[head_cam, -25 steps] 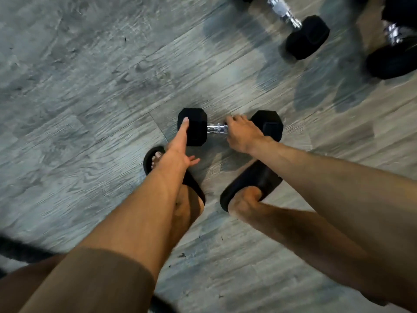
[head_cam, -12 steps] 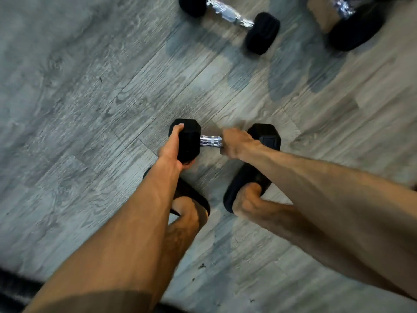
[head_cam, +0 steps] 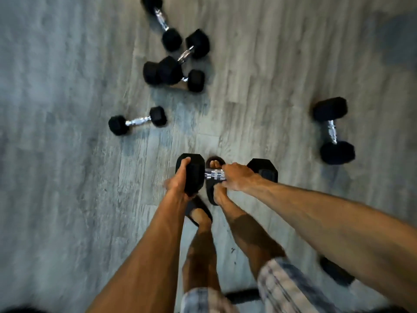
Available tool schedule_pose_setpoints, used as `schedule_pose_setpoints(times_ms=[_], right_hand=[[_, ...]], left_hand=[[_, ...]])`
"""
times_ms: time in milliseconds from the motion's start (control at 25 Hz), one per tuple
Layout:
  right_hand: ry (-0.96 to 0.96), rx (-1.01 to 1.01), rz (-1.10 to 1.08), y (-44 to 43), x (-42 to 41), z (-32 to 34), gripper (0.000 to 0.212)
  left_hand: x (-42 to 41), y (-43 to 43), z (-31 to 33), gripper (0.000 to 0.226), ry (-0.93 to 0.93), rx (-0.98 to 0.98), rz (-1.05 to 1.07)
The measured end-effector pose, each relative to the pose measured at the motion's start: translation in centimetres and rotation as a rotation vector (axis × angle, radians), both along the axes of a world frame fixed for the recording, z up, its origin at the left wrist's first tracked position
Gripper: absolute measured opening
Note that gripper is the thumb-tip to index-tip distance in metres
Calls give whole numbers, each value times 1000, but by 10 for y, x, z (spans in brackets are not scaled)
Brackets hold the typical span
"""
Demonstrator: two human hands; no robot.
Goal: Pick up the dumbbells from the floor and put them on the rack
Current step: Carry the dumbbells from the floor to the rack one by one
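Nearest the camera, plaid shorts cover the person's thighs. A dark blurred object lies on the floor under the right forearm; I cannot tell what it is. Below the bare legs, two black sandals stand on the grey planks, the rear sandal just behind the front sandal.

Both arms reach down over them to a black hex dumbbell. The left hand wraps its fingers over the dumbbell's left head, clasping it from the outer side. The right hand is clenched round the chrome handle, next to the right head. The dumbbell lies crosswise with its handle in front of the front sandal's toes, so it appears raised off the planks.

Farther out, toward the left part of the floor, a small dumbbell lies alone. Toward the right edge of the floor in view lies a bigger dumbbell, well apart from the rest. At the far edge, three more are bunched together. A low dumbbell is half hidden by a tilted dumbbell resting over it. The near head of a far dumbbell sits just beside them.
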State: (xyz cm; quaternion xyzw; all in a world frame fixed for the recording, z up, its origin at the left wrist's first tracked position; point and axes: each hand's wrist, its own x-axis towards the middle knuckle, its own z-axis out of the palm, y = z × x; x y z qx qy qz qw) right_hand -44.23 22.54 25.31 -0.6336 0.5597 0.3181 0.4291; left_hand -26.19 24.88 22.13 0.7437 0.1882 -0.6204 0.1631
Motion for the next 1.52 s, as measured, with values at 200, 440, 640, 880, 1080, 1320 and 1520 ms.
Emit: schedule_pose_setpoints(times_ms=[200,440,640,880,1080,1320,1520], right_hand=[[36,-23,-239,15,-75,130,36],[3,-36,-562,57,-139,195,46],[-35,-28,-798,84,-192,202,38],[-90,-15,-1057,126,-296,214,39],[-150,-37,-1262,157,-370,232,28],[-76,-88,-1504,171,-462,241,37],[26,-123,-1629,168,-554,255,37]], left_hand=[[-83,-32,159,62,154,-35,-355],[-161,-51,243,61,175,-33,-752],[-241,-69,243,77,89,-3,-1044],[-395,-54,284,56,55,-28,-1328],[-500,-38,298,45,105,-25,-1532],[-635,-26,308,47,83,-50,-1729],[-755,-26,322,46,114,-22,-1884]])
